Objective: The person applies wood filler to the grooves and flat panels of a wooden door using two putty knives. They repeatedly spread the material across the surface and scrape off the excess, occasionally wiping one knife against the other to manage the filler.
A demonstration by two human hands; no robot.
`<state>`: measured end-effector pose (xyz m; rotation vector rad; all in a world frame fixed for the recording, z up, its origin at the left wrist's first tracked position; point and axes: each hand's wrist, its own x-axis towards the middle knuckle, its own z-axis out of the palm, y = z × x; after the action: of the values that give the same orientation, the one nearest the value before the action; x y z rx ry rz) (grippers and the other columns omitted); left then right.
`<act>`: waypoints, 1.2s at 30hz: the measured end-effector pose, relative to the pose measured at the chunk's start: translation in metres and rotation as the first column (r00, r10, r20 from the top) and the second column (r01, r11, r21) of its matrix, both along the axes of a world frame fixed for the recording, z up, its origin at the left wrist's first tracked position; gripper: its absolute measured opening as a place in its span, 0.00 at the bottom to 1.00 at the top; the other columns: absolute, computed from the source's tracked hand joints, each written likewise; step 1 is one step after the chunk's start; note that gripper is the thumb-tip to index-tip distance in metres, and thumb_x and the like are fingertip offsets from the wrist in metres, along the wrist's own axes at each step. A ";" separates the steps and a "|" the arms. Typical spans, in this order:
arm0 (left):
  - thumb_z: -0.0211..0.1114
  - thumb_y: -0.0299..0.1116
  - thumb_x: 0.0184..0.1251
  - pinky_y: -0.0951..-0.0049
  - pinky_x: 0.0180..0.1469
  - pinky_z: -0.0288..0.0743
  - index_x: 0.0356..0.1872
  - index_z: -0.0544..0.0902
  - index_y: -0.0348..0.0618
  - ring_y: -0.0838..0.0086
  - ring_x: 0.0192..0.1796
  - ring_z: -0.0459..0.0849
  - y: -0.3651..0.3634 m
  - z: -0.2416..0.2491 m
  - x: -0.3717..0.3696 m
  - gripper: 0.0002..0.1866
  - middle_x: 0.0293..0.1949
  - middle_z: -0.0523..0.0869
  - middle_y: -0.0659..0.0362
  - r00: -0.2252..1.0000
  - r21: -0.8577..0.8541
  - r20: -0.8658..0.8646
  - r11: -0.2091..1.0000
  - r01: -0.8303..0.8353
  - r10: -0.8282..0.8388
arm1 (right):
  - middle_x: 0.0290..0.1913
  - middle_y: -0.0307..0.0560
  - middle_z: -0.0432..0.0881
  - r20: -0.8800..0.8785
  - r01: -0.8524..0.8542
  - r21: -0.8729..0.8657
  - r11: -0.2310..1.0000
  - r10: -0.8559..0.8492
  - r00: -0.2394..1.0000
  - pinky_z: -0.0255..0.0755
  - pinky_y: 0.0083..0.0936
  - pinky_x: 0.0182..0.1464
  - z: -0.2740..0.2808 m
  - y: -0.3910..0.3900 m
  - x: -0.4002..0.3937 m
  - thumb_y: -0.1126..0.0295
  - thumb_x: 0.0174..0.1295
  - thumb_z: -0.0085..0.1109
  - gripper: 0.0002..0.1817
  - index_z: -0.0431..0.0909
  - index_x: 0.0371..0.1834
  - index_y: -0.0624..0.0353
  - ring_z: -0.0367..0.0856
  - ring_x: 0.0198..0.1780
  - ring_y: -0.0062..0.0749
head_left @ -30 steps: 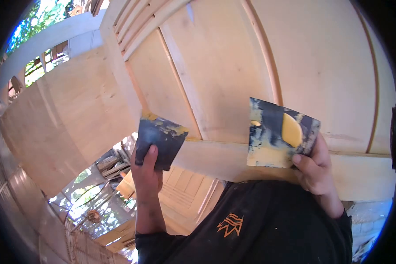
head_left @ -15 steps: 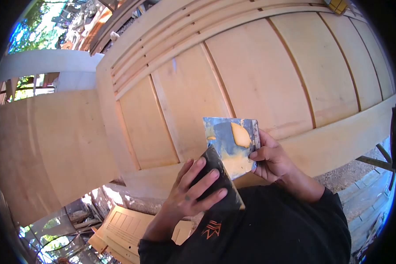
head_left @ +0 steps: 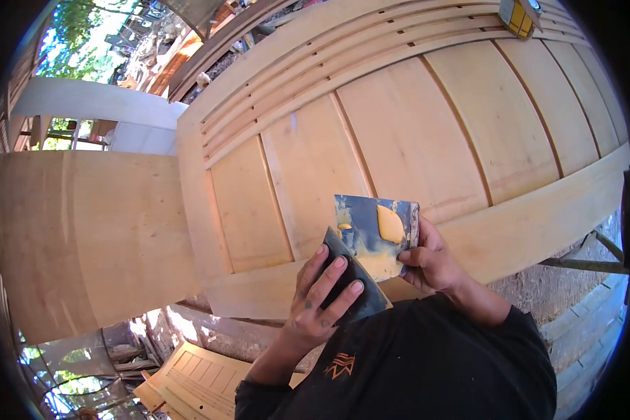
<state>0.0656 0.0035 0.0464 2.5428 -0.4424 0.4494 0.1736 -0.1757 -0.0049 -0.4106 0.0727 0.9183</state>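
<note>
My left hand (head_left: 322, 294) grips a dark, flat spreader (head_left: 357, 297), its fingers spread over the back. My right hand (head_left: 430, 259) pinches the right edge of a square metal plate (head_left: 371, 241) smeared with yellowish putty. A thick lump of putty (head_left: 390, 224) sits near the plate's upper right corner. The spreader's edge meets or overlaps the plate's lower left side. Both tools are held above the near edge of a large pale wooden door (head_left: 406, 133) with grooved panels and slats.
A yellow can (head_left: 519, 17) stands at the door's far right. Left of the door lies a plain wooden board (head_left: 98, 238). Another panelled piece (head_left: 199, 381) is lower down at the left. Metal supports (head_left: 584, 264) stick out at the right.
The view has shifted, showing more of the yellow can. The spreader in my left hand has tilted and moved slightly against the plate, which stays in my right hand.
</note>
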 end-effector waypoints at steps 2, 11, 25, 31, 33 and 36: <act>0.70 0.31 0.51 0.49 0.61 0.67 0.54 0.74 0.49 0.44 0.62 0.66 -0.003 0.003 0.001 0.26 0.60 0.69 0.48 1.000 -0.016 0.005 1.000 -0.020 0.020 | 0.52 0.46 0.73 0.025 0.020 -0.001 1.000 -0.020 0.999 0.79 0.23 0.43 0.000 0.000 -0.003 0.87 0.50 0.46 0.33 0.55 0.64 0.61 0.79 0.48 0.30; 0.66 0.31 0.54 0.52 0.63 0.61 0.59 0.67 0.41 0.49 0.64 0.64 0.010 -0.038 0.004 0.30 0.60 0.68 0.46 0.903 -0.228 -0.349 0.912 -0.340 0.249 | 0.56 0.44 0.71 0.264 -0.073 0.077 0.994 0.051 0.963 0.73 0.20 0.48 0.020 0.000 -0.010 0.86 0.53 0.49 0.34 0.54 0.66 0.61 0.74 0.53 0.24; 0.48 0.13 0.59 0.52 0.60 0.70 0.64 0.57 0.43 0.58 0.60 0.72 0.012 -0.003 0.009 0.30 0.60 0.66 0.46 0.895 -0.728 -0.382 0.522 -0.444 0.229 | 0.55 0.50 0.71 -0.030 0.039 -0.052 0.998 -0.040 0.999 0.77 0.31 0.53 0.020 0.010 0.000 0.88 0.53 0.43 0.32 0.54 0.64 0.62 0.76 0.55 0.36; 0.63 0.20 0.55 0.53 0.59 0.68 0.63 0.63 0.50 0.42 0.64 0.62 0.004 -0.024 0.017 0.33 0.64 0.58 0.42 0.970 -0.169 0.083 0.962 -0.214 0.230 | 0.54 0.47 0.72 0.007 -0.017 0.000 1.000 0.017 1.000 0.77 0.23 0.45 0.022 0.011 0.001 0.88 0.53 0.42 0.33 0.53 0.65 0.61 0.76 0.53 0.31; 0.63 0.21 0.55 0.54 0.58 0.68 0.63 0.63 0.49 0.44 0.64 0.62 0.028 -0.080 -0.004 0.33 0.64 0.59 0.43 0.917 -0.384 -0.298 0.846 -0.369 0.265 | 0.54 0.47 0.72 0.047 -0.025 0.012 1.000 0.025 0.999 0.77 0.22 0.44 0.033 0.008 -0.001 0.88 0.53 0.42 0.33 0.52 0.66 0.61 0.76 0.53 0.30; 0.56 0.18 0.57 0.57 0.58 0.70 0.64 0.61 0.47 0.53 0.62 0.68 0.047 -0.081 -0.015 0.31 0.62 0.63 0.47 0.833 -0.176 -0.396 0.859 -0.481 0.386 | 0.54 0.47 0.72 0.145 -0.064 -0.032 0.997 0.068 0.987 0.77 0.24 0.45 0.036 0.001 -0.004 0.88 0.52 0.42 0.34 0.52 0.66 0.61 0.76 0.53 0.31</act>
<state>0.0510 0.0505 -0.0349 2.3698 0.3289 0.1872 0.1695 -0.1748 0.0315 -0.5068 -0.0626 0.9509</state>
